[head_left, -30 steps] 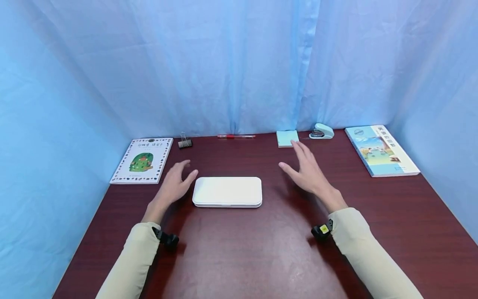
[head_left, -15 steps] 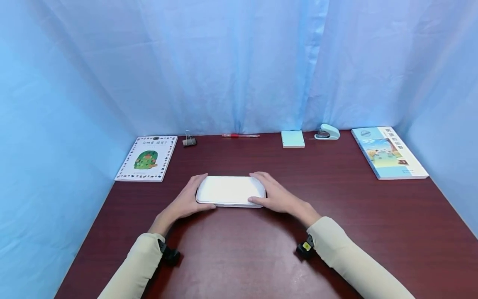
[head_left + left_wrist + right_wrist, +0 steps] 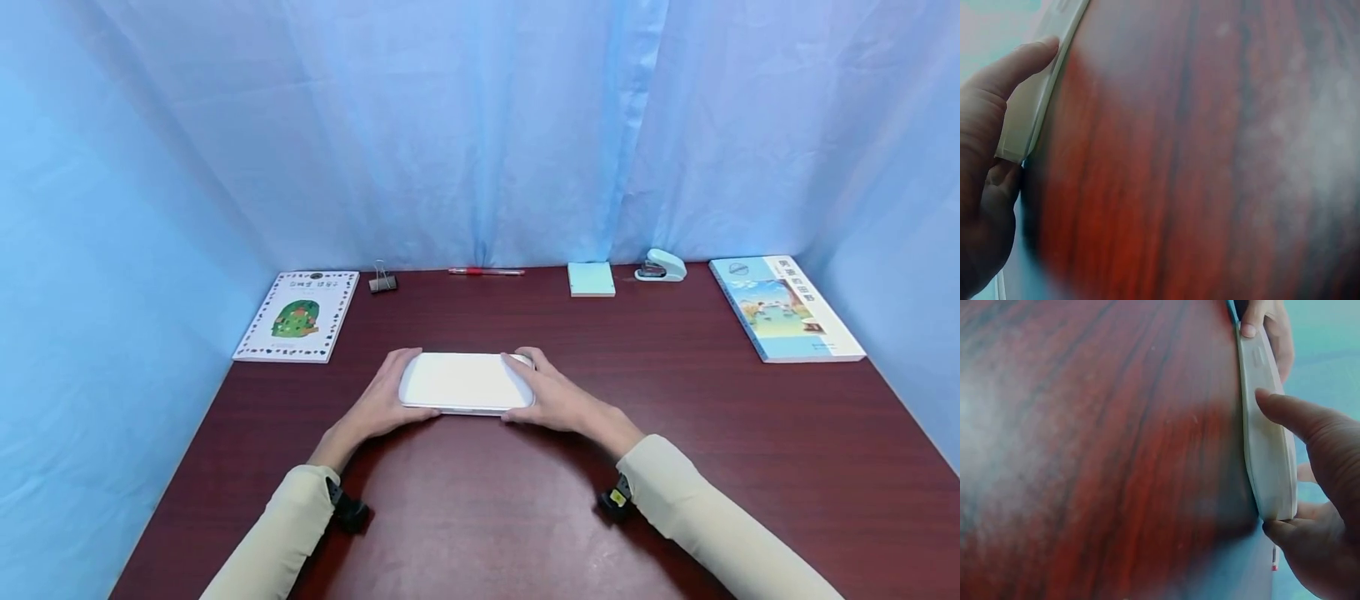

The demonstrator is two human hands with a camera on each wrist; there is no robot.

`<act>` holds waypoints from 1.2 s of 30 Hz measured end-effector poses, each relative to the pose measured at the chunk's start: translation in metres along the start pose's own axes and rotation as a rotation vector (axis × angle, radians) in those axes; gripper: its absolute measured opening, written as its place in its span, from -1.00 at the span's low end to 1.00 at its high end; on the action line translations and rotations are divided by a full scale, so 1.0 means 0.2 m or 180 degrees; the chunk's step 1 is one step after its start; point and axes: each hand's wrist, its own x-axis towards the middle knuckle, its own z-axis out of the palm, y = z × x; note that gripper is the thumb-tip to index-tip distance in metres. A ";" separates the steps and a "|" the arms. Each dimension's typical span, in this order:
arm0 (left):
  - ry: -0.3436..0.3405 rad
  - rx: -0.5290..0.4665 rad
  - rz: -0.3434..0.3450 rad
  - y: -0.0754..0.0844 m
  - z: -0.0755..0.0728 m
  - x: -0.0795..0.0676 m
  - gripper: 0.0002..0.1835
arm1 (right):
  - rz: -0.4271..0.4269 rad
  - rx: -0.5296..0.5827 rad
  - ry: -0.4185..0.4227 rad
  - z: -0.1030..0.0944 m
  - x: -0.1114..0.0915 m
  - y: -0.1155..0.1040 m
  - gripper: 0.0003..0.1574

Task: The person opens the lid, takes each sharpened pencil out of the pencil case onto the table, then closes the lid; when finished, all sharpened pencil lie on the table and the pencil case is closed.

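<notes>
Glossy red-brown tabletop (image 3: 465, 492), blue curtains (image 3: 450, 133) along back, left and right edges; left hand (image 3: 379, 402), right hand (image 3: 558, 397) gripping white case (image 3: 463, 382) at opposite ends.

Smooth, seemingly plastic case (image 3: 463, 382), glossy wood-grain table (image 3: 480, 508), cloth curtain (image 3: 412, 150)

I face a pale blue curtain (image 3: 420, 133) that rises behind the far edge of the tabletop (image 3: 468, 508) and hangs in soft vertical folds, with a shinier strip right of centre. On my left, a brighter, lightly creased blue cloth (image 3: 82, 275) runs along the left edge; on my right, another blue cloth (image 3: 900, 142) borders the right edge. The tabletop before me is dark reddish-brown, its wood grain streaked with black up close. I see light spread as a hazy glare toward its near edge.
</notes>
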 end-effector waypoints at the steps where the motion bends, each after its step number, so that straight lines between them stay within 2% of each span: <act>1: 0.0008 0.0009 -0.0004 0.00 0.00 0.00 0.08 | -0.0009 -0.0041 0.0030 0.00 0.00 0.00 0.11; 8: 0.0116 0.0009 -0.0090 -0.03 0.01 0.00 0.09 | -0.0265 -0.0360 0.0270 0.01 -0.01 0.03 -0.02; 22: 0.0220 0.0129 -0.0013 -0.03 0.02 0.00 0.08 | -0.0568 -0.0648 0.0342 0.02 -0.01 0.04 -0.09; 29: 0.0258 0.0194 0.0041 -0.03 0.02 0.01 0.07 | -0.0618 -0.0752 0.0324 0.01 -0.01 0.05 -0.11; 36: 0.0218 0.0198 0.0058 -0.03 0.03 0.01 0.10 | -0.0600 -0.0677 0.0395 -0.02 -0.01 0.05 -0.17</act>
